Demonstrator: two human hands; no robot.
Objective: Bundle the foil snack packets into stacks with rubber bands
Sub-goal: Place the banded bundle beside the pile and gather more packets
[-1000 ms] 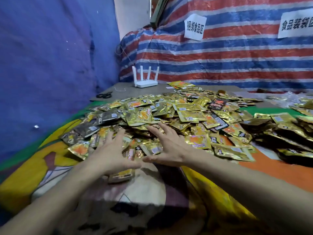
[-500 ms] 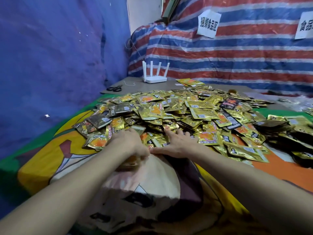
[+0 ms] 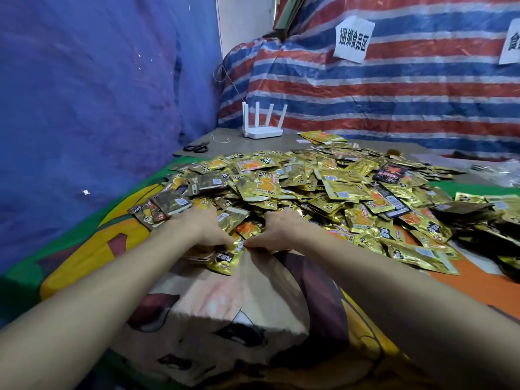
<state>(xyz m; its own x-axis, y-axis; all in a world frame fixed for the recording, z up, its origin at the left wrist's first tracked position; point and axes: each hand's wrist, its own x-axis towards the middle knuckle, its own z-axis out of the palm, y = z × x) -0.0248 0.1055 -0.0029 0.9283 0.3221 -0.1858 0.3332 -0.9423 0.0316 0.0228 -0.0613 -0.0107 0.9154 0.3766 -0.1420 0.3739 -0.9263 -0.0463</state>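
Fingers (image 3: 219, 241) of left hand (image 3: 201, 229) and right hand (image 3: 281, 232) clamped on foil packets (image 3: 346, 190), atop cartoon-print cloth (image 3: 225, 299), striped tarpaulin (image 3: 394, 91) behind.

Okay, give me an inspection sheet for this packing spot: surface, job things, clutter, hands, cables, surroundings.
Surface: cartoon-print cloth, with a grey board behind it.
Job's things: foil packets in one loose heap; rubber bands, nothing seen.
Clutter: scissors and a white router on the board.
Hands: left hand and right hand both grip packets at the heap's near edge.
Cables: thin white wire beside the router.
Surroundings: blue tarp on the left, striped tarp behind, with a paper sign on it.
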